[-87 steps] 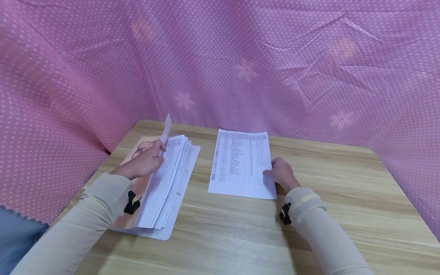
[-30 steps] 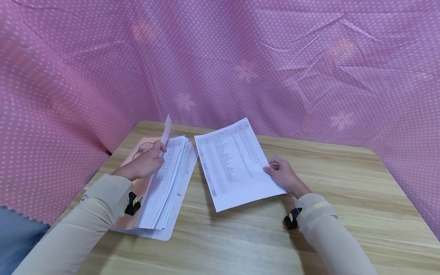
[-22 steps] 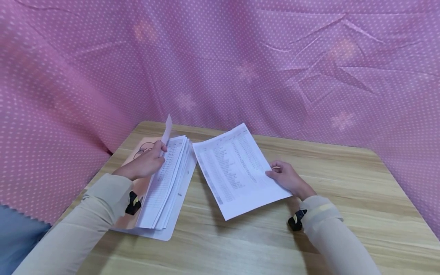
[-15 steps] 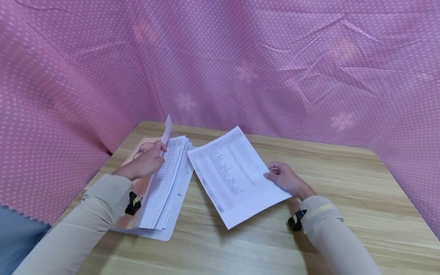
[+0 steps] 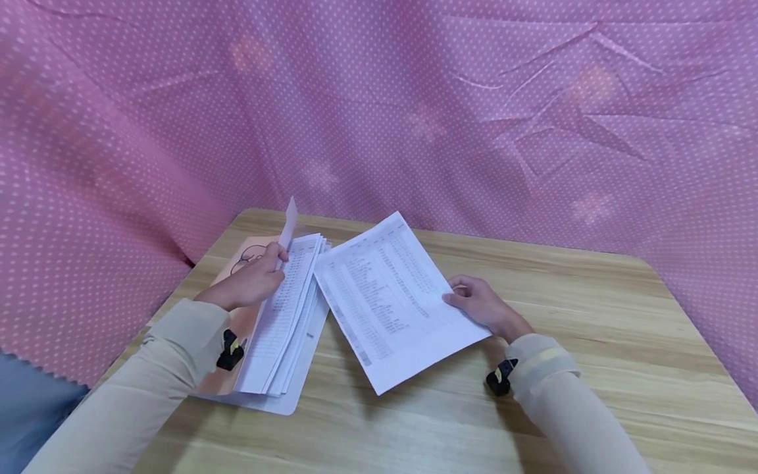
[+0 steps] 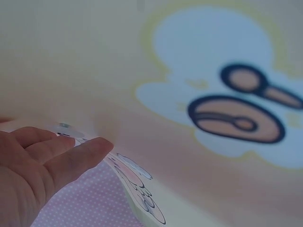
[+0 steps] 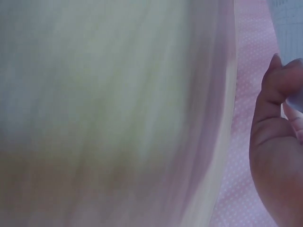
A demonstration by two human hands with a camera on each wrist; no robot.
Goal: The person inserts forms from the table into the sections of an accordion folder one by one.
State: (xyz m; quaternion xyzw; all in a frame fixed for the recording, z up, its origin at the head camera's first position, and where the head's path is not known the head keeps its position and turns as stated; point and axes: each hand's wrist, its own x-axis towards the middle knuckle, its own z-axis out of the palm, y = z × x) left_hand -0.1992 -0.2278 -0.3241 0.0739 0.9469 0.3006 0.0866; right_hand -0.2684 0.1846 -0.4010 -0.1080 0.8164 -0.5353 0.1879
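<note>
My right hand (image 5: 476,304) pinches the right edge of a printed sheet (image 5: 387,299) and holds it tilted above the wooden table (image 5: 592,368); its left corner reaches over the stack. My left hand (image 5: 251,280) rests on a stack of printed pages (image 5: 284,316) in an open peach folder (image 5: 243,253) and holds up the corner of a lifted page (image 5: 288,224) with thumb and fingers. The left wrist view shows the left hand (image 6: 42,165) close to the folder's cartoon print (image 6: 227,109). The right wrist view shows curled fingers (image 7: 277,142) beside blurred table.
A pink dotted cloth (image 5: 414,112) hangs round the back and both sides of the table. Bare wood lies to the right of the right hand and along the front edge.
The right hand has lifted the single sheet off the table, turned it anticlockwise and carried it left towards the stack. The left hand has kept still on the stack.
</note>
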